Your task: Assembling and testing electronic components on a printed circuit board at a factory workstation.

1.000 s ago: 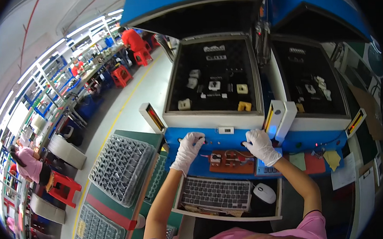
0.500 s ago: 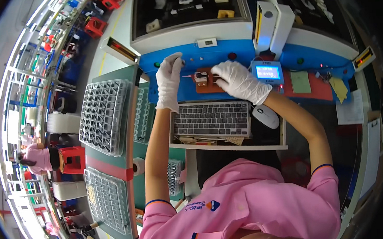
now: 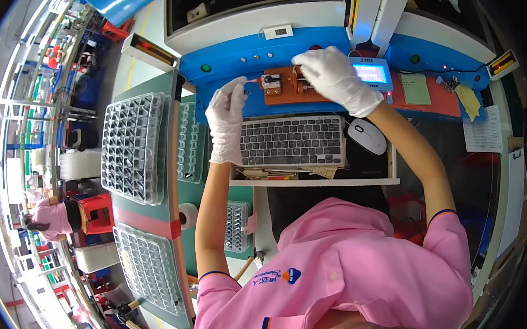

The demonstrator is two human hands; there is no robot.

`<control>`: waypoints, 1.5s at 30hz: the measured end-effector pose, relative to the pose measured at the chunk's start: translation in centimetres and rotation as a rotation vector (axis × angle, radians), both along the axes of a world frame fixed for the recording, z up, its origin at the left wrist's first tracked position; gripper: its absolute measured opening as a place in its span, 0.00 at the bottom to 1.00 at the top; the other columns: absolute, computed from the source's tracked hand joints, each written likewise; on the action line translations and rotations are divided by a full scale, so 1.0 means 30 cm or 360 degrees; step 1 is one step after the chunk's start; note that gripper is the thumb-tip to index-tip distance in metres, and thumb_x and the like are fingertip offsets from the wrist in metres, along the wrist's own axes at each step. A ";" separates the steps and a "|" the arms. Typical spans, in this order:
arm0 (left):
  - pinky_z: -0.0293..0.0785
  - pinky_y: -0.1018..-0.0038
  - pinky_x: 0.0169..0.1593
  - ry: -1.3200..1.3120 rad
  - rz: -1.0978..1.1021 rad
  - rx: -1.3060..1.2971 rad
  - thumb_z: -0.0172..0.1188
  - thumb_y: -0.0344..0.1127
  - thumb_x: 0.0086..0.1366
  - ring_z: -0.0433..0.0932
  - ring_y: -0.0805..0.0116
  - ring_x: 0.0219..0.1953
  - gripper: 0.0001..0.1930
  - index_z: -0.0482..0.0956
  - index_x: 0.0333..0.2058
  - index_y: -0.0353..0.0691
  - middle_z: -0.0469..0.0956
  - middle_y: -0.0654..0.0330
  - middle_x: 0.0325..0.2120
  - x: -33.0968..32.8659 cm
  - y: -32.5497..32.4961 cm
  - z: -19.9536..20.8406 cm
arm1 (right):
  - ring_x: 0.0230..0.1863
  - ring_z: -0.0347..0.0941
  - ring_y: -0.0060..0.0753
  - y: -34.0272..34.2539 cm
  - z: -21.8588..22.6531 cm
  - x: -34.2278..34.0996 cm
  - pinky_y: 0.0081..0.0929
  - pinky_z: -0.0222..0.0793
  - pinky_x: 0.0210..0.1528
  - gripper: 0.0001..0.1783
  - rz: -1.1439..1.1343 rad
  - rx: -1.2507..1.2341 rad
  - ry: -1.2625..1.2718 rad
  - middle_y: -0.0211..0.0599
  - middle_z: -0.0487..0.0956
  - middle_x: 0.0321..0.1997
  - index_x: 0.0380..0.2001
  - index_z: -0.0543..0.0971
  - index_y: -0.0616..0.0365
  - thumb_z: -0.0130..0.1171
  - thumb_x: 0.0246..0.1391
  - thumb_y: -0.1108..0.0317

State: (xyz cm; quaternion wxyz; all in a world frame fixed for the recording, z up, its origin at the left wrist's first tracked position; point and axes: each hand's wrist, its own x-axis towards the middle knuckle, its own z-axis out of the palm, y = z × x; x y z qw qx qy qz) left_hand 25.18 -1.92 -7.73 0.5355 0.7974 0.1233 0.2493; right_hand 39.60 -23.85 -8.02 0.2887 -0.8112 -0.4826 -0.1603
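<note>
My left hand (image 3: 226,118), in a white glove, is raised just left of a small orange fixture (image 3: 280,96). Its thumb and fingers are pinched together, with a tiny dark bit showing at the tips that is too small to name. A metal-and-black clamp block (image 3: 271,84) sits on the fixture's left part, and a thin reddish tip (image 3: 254,81) sticks out from it toward my left fingers. My right hand (image 3: 337,80), gloved too, has its fingers curled over the fixture's right end, beside an orange round part (image 3: 298,81). What those fingers grip is hidden.
Behind the fixture runs a blue panel (image 3: 219,60) with buttons. A lit display box (image 3: 371,74) stands right of my right hand. Nearer me, a drawer holds a keyboard (image 3: 292,143) and a white mouse (image 3: 366,136). Clear plastic trays (image 3: 134,146) lie on the green bench at left.
The whole view has shifted, moving the fixture up in the picture. My left hand has come nearer to me, level with the fixture. My right hand stays at the fixture's right end, slightly farther back.
</note>
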 end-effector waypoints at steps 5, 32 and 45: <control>0.76 0.76 0.39 -0.0123 0.0106 0.0277 0.63 0.33 0.68 0.78 0.74 0.33 0.11 0.83 0.47 0.40 0.80 0.60 0.34 0.064 -0.014 -0.079 | 0.38 0.79 0.38 0.197 -0.104 -0.018 0.34 0.73 0.44 0.13 0.0249 0.0146 -0.0289 0.34 0.83 0.39 0.47 0.79 0.53 0.59 0.59 0.74; 0.50 0.49 0.64 -0.0163 0.0432 0.1156 0.68 0.34 0.56 0.65 0.53 0.61 0.15 0.84 0.44 0.56 0.74 0.61 0.55 0.161 -0.155 -0.135 | 0.36 0.71 0.14 -0.150 -0.005 -0.065 0.14 0.67 0.39 0.19 -0.0008 0.0756 0.0633 0.27 0.82 0.48 0.52 0.79 0.55 0.59 0.59 0.82; 0.69 0.55 0.57 -0.0420 0.0161 0.1181 0.63 0.26 0.52 0.73 0.49 0.55 0.19 0.82 0.45 0.50 0.76 0.55 0.53 0.207 -0.314 0.032 | 0.39 0.76 0.21 -0.286 0.185 -0.001 0.20 0.75 0.42 0.17 0.0069 0.0628 -0.0112 0.32 0.82 0.47 0.55 0.76 0.60 0.58 0.62 0.78</control>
